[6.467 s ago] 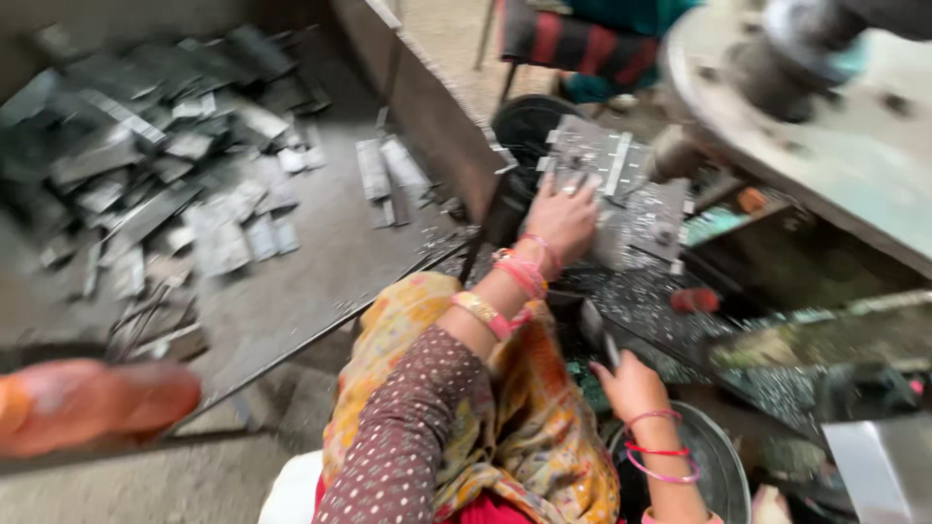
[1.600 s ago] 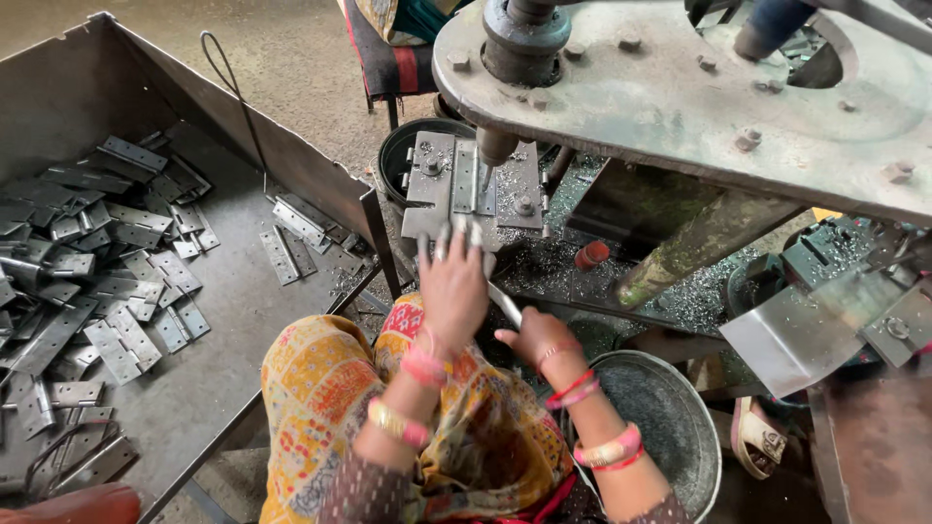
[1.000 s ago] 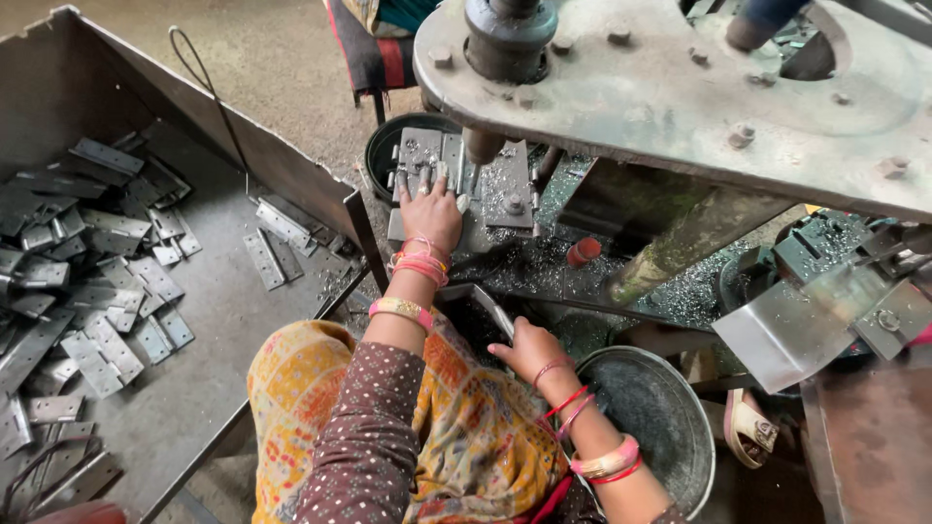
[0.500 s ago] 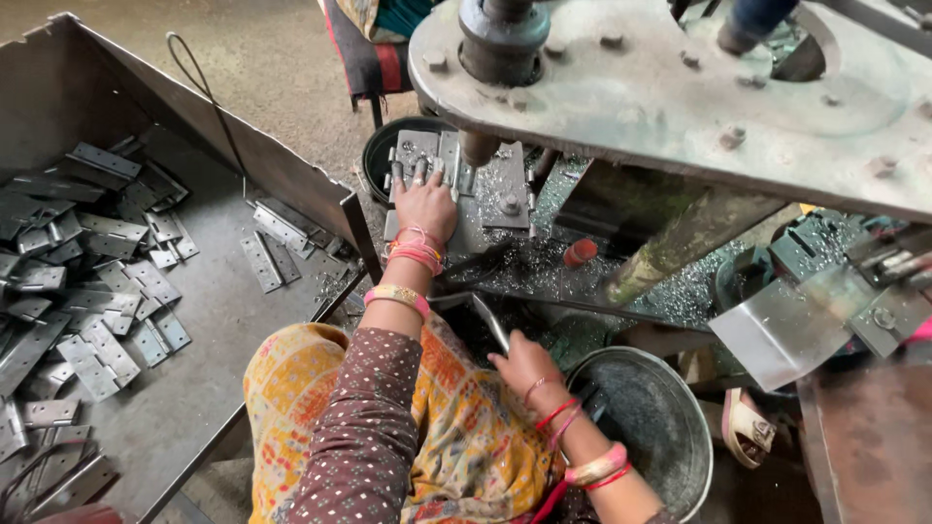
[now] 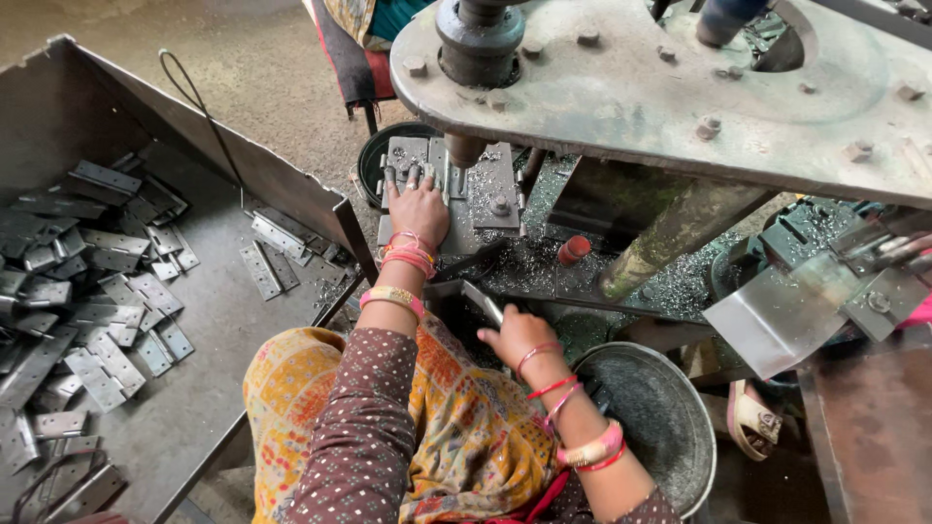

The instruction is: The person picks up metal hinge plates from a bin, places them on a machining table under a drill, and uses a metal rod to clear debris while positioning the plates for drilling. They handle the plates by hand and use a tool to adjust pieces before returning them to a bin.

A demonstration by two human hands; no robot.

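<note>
**A:** Head view, looking down. What is in hand?

**B:** A feeding step at the press, as I judge it. The left hand (image 5: 417,209) lies palm down, fingers spread and unclenched, on the die plate (image 5: 485,194) beneath the ram (image 5: 482,44). A flat grey piece may sit under the fingers; the hand hides it, so I cannot tell.

**A:** And the other?

**B:** The right hand (image 5: 519,335) is curled around a flat metal strip (image 5: 483,301), just off the plate's near edge and beside the round pan (image 5: 650,417).

**A:** What would the next move call for?

**B:** By my reading, the fingers must come off the plate before the ram descends, and the strip must be squared to the plate's stops.

**A:** Materials?

**B:** The press head (image 5: 660,87) is thick, dull grey steel, rounded at its left end, studded with bolt heads. The die plate is rectangular, bolted, littered with bright curly swarf (image 5: 534,267). A small red cylinder (image 5: 573,249) stands at its right edge. The pan is dented, matt, shallow.

**A:** And at the left?

**B:** A sheet-metal bin (image 5: 291,189), its near corner almost touching the plate. Inside, flat hinge leaves (image 5: 97,281) lie piled toward the far left wall, with a few scattered by the right wall: thin, rectangular, punched with holes. The sleeve (image 5: 359,437) is brown, dotted cloth.
</note>
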